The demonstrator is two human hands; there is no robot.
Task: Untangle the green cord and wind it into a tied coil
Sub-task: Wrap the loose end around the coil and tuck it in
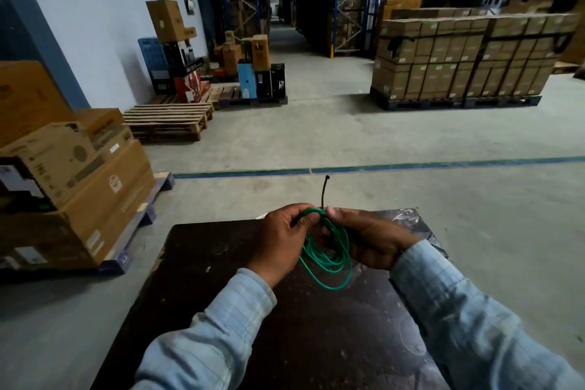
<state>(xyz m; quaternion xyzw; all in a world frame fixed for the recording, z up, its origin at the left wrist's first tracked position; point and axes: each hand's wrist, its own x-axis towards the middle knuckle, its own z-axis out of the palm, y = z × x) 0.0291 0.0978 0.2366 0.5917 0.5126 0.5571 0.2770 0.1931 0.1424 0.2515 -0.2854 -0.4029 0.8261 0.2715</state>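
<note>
Sleeves of pale blue cloth reached in from the near edge, over a dark, scuffed surface (pixel 221 294). Beyond them the two hands met above the surface's far part, holding the cord (pixel 329 258) between them.

The cord was already wound: several green loops hung together as one coil, the lowest loop sagging toward the surface, whether touching it could not be told. No loose tangle showed anywhere on the surface, so the untangling and winding looked finished.

The left hand (pixel 280 239) was closed around the top of the coil, its fingers (pixel 305 222) curled over the bunched strands. The right hand (pixel 368 239) pinched the same bunch from the other side, fingers shut on it where a black tie (pixel 324 191) rose straight up from the top of the coil, its small knobbed end free in the air.

That upright tail suggested the tying step was under way: whether the tie was already wrapped and cinched was hidden by the fingers. What probably remained was tightening it, or tucking the tail, and setting the coil down.

Past the surface lay concrete floor with a blue-green line (pixel 380 166) across it, then pallets (pixel 167 120) and stacked cartons (pixel 459 57).
</note>
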